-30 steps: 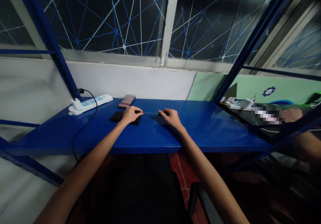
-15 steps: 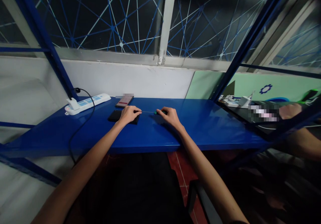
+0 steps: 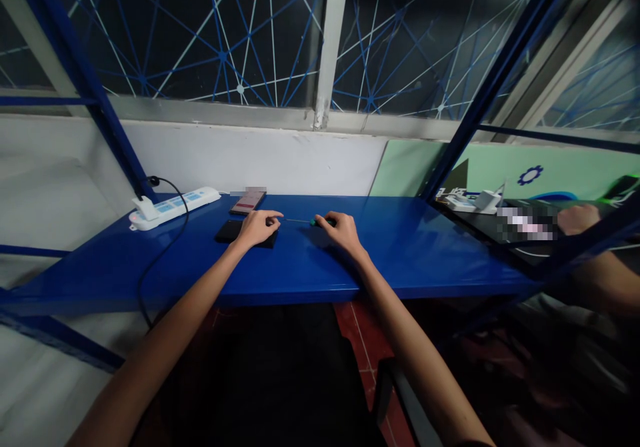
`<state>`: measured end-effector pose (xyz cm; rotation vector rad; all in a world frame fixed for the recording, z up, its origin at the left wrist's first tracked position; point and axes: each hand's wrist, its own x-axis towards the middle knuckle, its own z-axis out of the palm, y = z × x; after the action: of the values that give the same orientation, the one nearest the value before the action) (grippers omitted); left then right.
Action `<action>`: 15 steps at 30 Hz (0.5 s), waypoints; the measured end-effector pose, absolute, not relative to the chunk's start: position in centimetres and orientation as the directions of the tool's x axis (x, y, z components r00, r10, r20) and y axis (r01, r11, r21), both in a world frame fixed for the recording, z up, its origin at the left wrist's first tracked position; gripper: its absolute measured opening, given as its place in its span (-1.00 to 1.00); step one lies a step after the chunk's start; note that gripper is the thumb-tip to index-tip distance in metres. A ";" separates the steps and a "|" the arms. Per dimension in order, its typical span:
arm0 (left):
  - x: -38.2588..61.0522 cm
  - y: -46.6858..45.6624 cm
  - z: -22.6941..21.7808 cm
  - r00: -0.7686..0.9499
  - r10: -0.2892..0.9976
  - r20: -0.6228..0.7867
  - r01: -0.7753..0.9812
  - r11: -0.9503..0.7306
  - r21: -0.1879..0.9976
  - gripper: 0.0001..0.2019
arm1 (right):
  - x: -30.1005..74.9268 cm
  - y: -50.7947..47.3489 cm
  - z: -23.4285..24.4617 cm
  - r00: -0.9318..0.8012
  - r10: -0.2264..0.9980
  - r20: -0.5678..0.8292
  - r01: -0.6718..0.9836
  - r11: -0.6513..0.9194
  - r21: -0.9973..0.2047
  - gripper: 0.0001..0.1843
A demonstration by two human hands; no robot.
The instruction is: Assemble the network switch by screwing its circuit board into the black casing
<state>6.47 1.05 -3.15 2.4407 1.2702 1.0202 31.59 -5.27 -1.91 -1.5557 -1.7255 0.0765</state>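
Observation:
My left hand (image 3: pixel 258 227) lies over a flat black device (image 3: pixel 229 231) on the blue table (image 3: pixel 310 267), fingers curled on its right end. My right hand (image 3: pixel 341 231) grips a thin screwdriver (image 3: pixel 314 221) with a green and black handle. Its slender shaft points left, with the tip close to my left fingertips at the device's edge. Whether the tip touches the device is too small to tell.
A phone (image 3: pixel 247 201) with a lit screen lies behind the device. A white power strip (image 3: pixel 173 207) with a black cable (image 3: pixel 160 253) sits at the back left. On the right, past a blue frame post (image 3: pixel 480 107), another person's hand (image 3: pixel 577 219) rests at a neighbouring bench.
Both hands stay nearly where they were; the screwdriver's shaft has tilted slightly. The view has shifted a little.

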 end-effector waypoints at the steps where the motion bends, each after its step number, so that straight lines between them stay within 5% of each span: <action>1: 6.5 1.0 -3.1 0.388 0.784 0.485 0.641 -0.607 0.469 -0.72 | 31.6 -5.4 -1.8 0.089 0.861 0.501 0.812 0.228 -0.537 -0.48; 15: 7.1 0.4 -3.4 0.323 0.834 0.447 0.798 -0.494 0.346 -0.73 | 30.9 -8.7 -3.3 0.052 0.923 0.382 0.781 0.201 -0.592 -0.33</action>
<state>7.11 0.37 -3.41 2.5036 1.5469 0.9069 30.94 -8.71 -3.30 -1.6039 -1.7503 0.2475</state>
